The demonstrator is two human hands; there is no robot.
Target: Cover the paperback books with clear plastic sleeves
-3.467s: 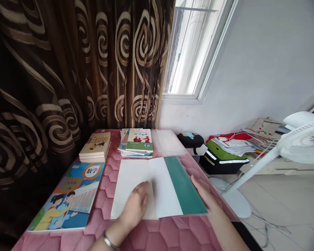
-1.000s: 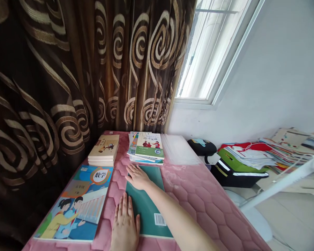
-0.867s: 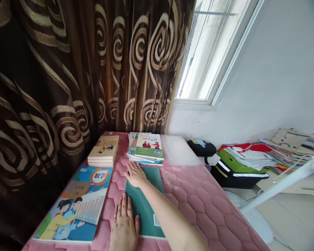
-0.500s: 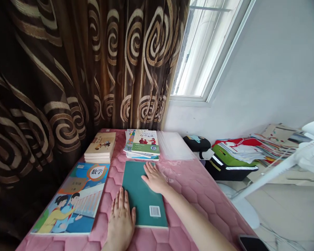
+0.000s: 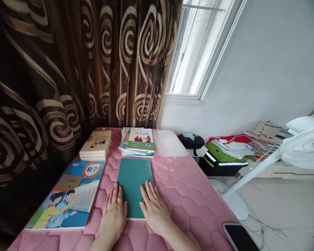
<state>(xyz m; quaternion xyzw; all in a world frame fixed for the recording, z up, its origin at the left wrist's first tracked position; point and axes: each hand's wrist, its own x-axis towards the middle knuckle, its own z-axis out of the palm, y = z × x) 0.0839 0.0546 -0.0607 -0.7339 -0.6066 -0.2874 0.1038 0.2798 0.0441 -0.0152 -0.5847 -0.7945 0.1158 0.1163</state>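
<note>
A green-covered book [image 5: 135, 177] lies flat on the pink quilted surface [image 5: 188, 195], its cover plain where it shows. My left hand [image 5: 113, 209] rests along the book's left edge, fingers stretched out. On the lower right part of the cover lies my right hand [image 5: 155, 207], its fingers spread and pressing flat; the barcode label corner is hidden under it. Left of my left hand is a blue maths textbook [image 5: 65, 198] with two cartoon children on its cover.
Behind are a stack of tan books [image 5: 95, 146], a pile of mixed books [image 5: 140, 141] and clear plastic covers [image 5: 169, 143]. A phone [image 5: 240, 237] lies at the right edge. Beyond stand a white fan [image 5: 251, 170] and a black-green bag [image 5: 222, 162]. A patterned curtain [image 5: 120, 62] hangs behind.
My right hand has slid down the cover toward me, from the upper right to the lower right, over the barcode label. My left hand stays by the left edge. The view has shifted slightly.
</note>
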